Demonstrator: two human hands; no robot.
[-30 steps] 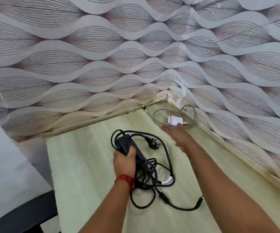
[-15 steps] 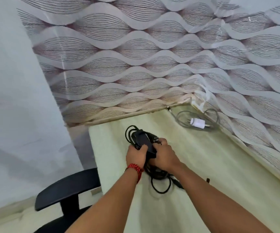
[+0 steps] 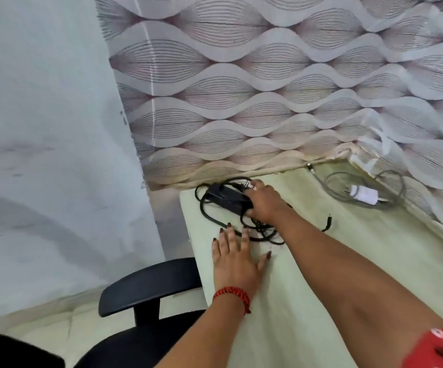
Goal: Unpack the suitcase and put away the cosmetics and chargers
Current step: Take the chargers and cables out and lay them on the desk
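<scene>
My left hand [image 3: 235,257] lies flat, fingers spread, on the pale wood-grain table [image 3: 347,274] near its left edge, beside a black padded armrest [image 3: 148,285]. Beyond, my right hand [image 3: 264,205] curls round the boxy black charger [image 3: 225,199] amid tangled cable. A white charger [image 3: 365,194] sits well apart in the far corner.

Pale table [image 3: 374,221] (black charger [image 3: 225,199], white charger [image 3: 365,193])

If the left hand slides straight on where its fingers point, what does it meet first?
Probably the black cable looped ahead of the left hand; depth is unclear, its fingertips may already touch it. Beyond lies the adapter held by the right hand.
</scene>
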